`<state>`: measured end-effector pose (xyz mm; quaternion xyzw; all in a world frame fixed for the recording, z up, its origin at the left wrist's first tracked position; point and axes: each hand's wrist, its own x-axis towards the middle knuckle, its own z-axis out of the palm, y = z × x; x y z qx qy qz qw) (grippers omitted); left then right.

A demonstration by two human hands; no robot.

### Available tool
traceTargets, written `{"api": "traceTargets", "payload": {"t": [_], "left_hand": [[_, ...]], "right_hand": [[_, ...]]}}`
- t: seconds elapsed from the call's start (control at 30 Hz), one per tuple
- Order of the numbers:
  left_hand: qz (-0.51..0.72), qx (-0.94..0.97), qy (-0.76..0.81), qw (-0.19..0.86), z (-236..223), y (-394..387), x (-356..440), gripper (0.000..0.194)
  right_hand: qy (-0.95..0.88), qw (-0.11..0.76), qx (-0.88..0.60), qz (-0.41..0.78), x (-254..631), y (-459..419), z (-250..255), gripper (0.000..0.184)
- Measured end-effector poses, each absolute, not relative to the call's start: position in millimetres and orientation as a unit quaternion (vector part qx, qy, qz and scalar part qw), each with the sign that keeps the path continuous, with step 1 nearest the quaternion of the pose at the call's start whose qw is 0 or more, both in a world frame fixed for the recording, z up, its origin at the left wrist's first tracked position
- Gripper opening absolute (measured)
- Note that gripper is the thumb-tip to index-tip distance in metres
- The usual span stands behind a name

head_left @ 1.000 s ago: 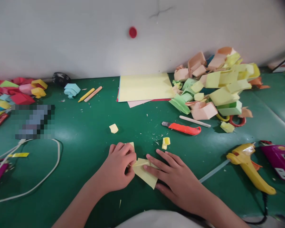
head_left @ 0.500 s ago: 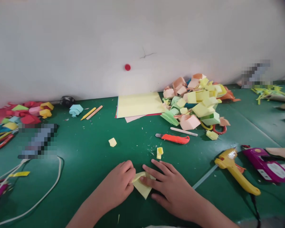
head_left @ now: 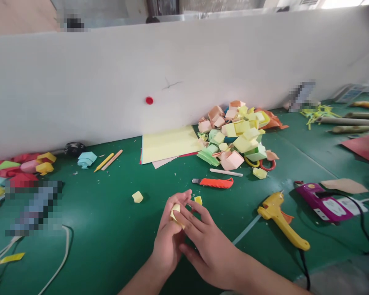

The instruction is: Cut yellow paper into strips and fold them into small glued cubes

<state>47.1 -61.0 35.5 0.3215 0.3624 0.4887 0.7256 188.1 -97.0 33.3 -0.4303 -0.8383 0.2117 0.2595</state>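
Right now the paper (head_left: 175, 210) is between the two hands, on the near side of the cutter (head_left: 218, 183) and somewhat to its left. The left hand (head_left: 167, 241) is curled around it, gripping it between thumb and fingers; the right hand (head_left: 207, 241) is partly open and bent, its fingertips against the paper, though I cannot tell if they pinch it. A yellow scrap (head_left: 198, 200) shows just beyond the right fingers, near the cutter on its near side. Well left of the cutter lies a cream piece (head_left: 137, 197); just beyond the cutter is a pale stick (head_left: 226, 172), and behind that a heap (head_left: 243, 141) of folded paper. The sheets (head_left: 169, 143) lie beyond the cutter to the left. To its right, and nearer, is the glue gun (head_left: 283, 219), with a purple box (head_left: 329, 203) farther right.
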Motion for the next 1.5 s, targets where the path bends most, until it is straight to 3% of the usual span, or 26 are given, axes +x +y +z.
{"api": "traceTargets", "payload": {"t": [0.07,0.2,0.33,0.63,0.87,1.1,1.27,1.5], "left_hand": [[0.49,0.318,0.345,0.735,44,-59,49,0.046],[0.479,0.306,0.406,0.715,49,-48,52,0.044],[0.49,0.289,0.426,0.703,37,-23,50,0.043],[0.547,0.271,0.426,0.668,14,27,9,0.074],[0.484,0.312,0.441,0.689,14,25,-1,0.04],[0.309,0.353,0.403,0.786,27,29,-5,0.029],[0.127,0.412,0.334,0.838,44,32,14,0.038],[0.304,0.394,0.338,0.799,45,2,55,0.043]], "right_hand": [[-0.84,0.237,-0.452,0.183,187,-96,38,0.074],[-0.843,0.222,-0.473,0.13,190,-93,49,0.076],[-0.839,0.237,-0.477,0.114,195,-87,59,0.063],[-0.843,0.276,-0.393,0.242,215,-69,62,0.034],[-0.857,0.259,-0.354,0.271,202,-70,50,0.03],[-0.799,0.309,-0.464,0.228,201,-95,51,0.034],[-0.79,0.306,-0.497,0.187,205,-105,53,0.043],[-0.737,0.332,-0.572,0.138,202,-91,47,0.046]]}}
